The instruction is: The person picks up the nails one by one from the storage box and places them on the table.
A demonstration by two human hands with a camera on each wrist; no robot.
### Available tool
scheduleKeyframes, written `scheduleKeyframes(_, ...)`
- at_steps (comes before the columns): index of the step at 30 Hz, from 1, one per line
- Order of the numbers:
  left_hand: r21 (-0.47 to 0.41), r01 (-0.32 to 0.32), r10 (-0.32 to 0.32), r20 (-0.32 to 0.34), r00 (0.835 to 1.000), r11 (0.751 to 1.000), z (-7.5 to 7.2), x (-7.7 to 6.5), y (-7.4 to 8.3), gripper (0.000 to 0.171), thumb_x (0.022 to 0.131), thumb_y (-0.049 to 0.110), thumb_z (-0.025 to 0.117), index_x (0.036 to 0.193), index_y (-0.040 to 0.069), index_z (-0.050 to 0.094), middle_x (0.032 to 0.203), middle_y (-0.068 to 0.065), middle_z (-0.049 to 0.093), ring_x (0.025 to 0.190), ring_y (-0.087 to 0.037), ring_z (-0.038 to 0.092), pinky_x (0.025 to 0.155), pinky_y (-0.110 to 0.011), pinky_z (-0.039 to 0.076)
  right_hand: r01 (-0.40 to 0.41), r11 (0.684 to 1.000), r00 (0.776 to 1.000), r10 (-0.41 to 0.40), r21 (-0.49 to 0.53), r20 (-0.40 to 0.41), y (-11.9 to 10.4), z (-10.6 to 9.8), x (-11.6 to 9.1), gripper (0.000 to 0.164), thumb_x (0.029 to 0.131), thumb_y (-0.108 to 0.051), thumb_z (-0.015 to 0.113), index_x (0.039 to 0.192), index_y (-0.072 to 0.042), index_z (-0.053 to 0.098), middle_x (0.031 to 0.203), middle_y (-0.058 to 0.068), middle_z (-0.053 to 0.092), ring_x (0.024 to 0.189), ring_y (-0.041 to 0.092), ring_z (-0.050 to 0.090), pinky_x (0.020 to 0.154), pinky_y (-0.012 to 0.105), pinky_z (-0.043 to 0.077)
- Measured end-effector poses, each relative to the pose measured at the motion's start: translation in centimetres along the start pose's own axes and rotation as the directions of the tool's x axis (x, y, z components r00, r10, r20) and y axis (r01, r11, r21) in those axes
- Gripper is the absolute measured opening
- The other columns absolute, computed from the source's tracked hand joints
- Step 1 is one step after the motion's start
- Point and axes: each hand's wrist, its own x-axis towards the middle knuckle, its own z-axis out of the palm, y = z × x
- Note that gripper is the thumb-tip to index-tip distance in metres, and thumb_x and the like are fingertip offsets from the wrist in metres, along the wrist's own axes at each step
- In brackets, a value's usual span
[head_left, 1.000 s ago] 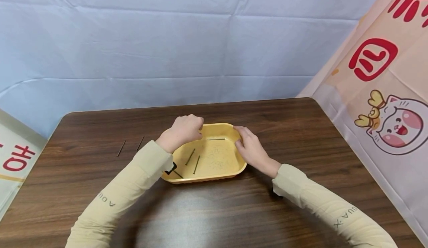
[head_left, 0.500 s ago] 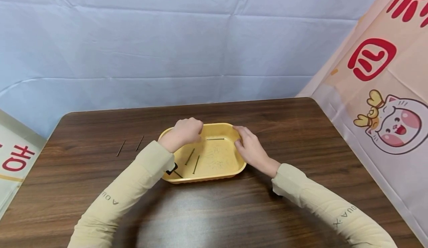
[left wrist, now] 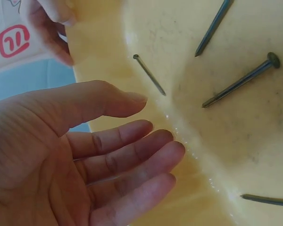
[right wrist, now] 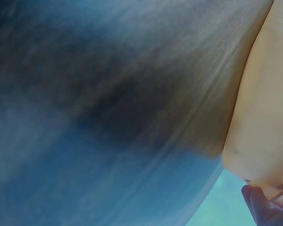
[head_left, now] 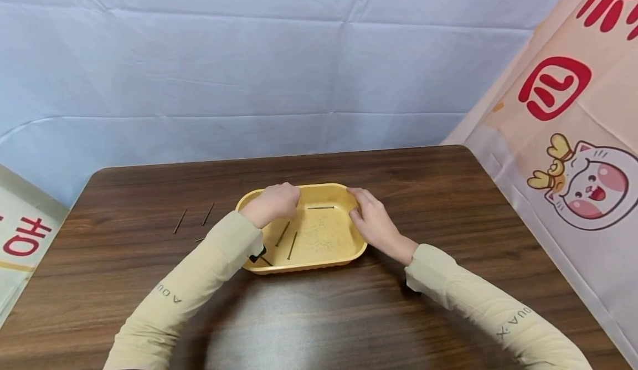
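Observation:
A yellow plastic tray [head_left: 324, 253] stands on the table with several dark nails in it. One nail [head_left: 321, 207] lies along the back wall, and two others, one of them a nail [head_left: 292, 246], lie near the middle. My left hand [head_left: 274, 203] is over the tray's back left part; the left wrist view shows its fingers loosely bent, thumb apart, nothing held. Beneath that hand in the same view is a large-headed nail [left wrist: 238, 82]. My right hand [head_left: 376, 221] grips the tray's right rim, thumb inside and fingers outside.
Left of the tray, two nails lie on the brown wooden table [head_left: 319, 320], one being the slanted nail [head_left: 180, 221]. Another nail [head_left: 200, 240] is partly hidden by the left sleeve [head_left: 199, 281]. A pale cloth [head_left: 249, 71] hangs behind the table.
My left hand has come down slightly and a little nearer to me over the tray. A nail tip beside the left sleeve has come into sight. The right hand stays on the rim.

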Motion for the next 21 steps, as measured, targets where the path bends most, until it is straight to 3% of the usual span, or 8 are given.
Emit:
scheduleKeyframes(7, -0.013, -0.023, 0.023, 0.002, 1.0, 1.0, 0.7, 0.3, -0.2, 0.026, 0.08, -0.002, 0.046, 0.063, 0.013, 0.034, 0.058, 0.001, 0.024, 0.053, -0.012, 0.018, 0.05, -0.027, 0.02, -0.011, 1.0, 1.0, 0.011, -0.004, 0.007, 0.0, 0.0, 0.0, 0.044, 0.084, 0.002, 0.046, 0.128, 0.002, 0.046, 0.124, 0.017, 0.05, 0.102, 0.026, 0.054, 0.077, 0.037, 0.047)
scheduleKeyframes(12, 0.003, -0.042, 0.042, -0.019, 0.999, 0.999, 1.2, 0.5, -0.3, 0.026, 0.077, -0.002, 0.049, 0.061, 0.014, 0.036, 0.057, 0.001, 0.028, 0.052, -0.012, 0.022, 0.05, -0.027, 0.022, -0.005, 1.0, 1.0, 0.005, -0.004, 0.0, 0.0, 0.1, 0.0, 0.044, 0.084, 0.002, 0.047, 0.128, 0.001, 0.046, 0.123, 0.017, 0.05, 0.102, 0.025, 0.054, 0.077, 0.037, 0.047)
scheduleKeyframes(21, 0.047, -0.021, 0.021, 0.002, 1.0, 0.999, 1.3, 0.6, 0.1, 0.019, 0.074, 0.001, 0.055, 0.063, 0.012, 0.043, 0.063, -0.001, 0.038, 0.056, -0.013, 0.031, 0.05, -0.027, 0.027, 0.01, 1.0, 1.0, -0.01, -0.006, -0.005, 0.1, 0.0, 0.0, 0.043, 0.084, 0.002, 0.046, 0.127, 0.002, 0.047, 0.122, 0.018, 0.051, 0.103, 0.026, 0.054, 0.079, 0.038, 0.047)
